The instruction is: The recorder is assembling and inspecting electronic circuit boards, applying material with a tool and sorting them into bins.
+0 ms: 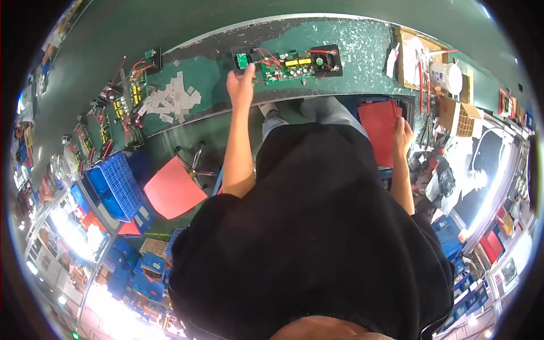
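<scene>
Black shirt (317, 209) filled the near middle; beyond, the left hand (241, 86) clamped the left end of the circuit-board assembly (290, 63) on the table (362, 76) (seemingly steadying it), while the right hand (403, 136) pinched red sheets (378, 133) at their right edge, presumably keeping them together.

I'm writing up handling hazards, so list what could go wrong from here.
The left hand touches the board's near end, close to looping red wires; a snag might tug them.
The right hand holds the red sheets by their right edge, so they could bend or slip.
</scene>
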A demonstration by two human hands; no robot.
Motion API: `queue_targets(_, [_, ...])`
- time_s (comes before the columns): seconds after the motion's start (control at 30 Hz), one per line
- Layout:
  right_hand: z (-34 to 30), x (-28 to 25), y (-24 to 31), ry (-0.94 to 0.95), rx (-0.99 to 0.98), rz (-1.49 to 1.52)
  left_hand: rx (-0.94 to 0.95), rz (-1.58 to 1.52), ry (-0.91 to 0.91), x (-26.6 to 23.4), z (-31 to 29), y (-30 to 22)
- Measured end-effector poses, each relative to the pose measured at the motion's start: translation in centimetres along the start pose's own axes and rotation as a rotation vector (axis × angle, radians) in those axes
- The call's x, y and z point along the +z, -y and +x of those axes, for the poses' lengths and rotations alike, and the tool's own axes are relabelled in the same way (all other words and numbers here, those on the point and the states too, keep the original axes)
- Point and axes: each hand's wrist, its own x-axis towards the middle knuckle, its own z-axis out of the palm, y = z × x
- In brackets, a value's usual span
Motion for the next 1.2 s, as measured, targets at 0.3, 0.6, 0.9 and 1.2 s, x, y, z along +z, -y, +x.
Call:
queue_targets(0.3, [1.8, 8.3, 10.5, 0.317, -0.553, -0.318, 0.497, 0.396, -0.348, 1.1, 0.6, -0.2])
queue_targets(0.6, [2.4, 19.3, 13.3, 0.681, -1.724, -0.631, -0.133, 0.153, -0.104, 1.8, -5.6, 1.7])
queue_targets(0.9, [2.1, 19.3, 12.6, 0.886, -1.622, -0.643, -0.036, 0.300, 0.303, 8.5, -8.2, 1.7])
queue_targets(1.2, [2.6, 17.9, 14.9, 0.697, -1.880, -1.060, -0.693, -0.653, 0.090, 14.6, -6.3, 2.1])
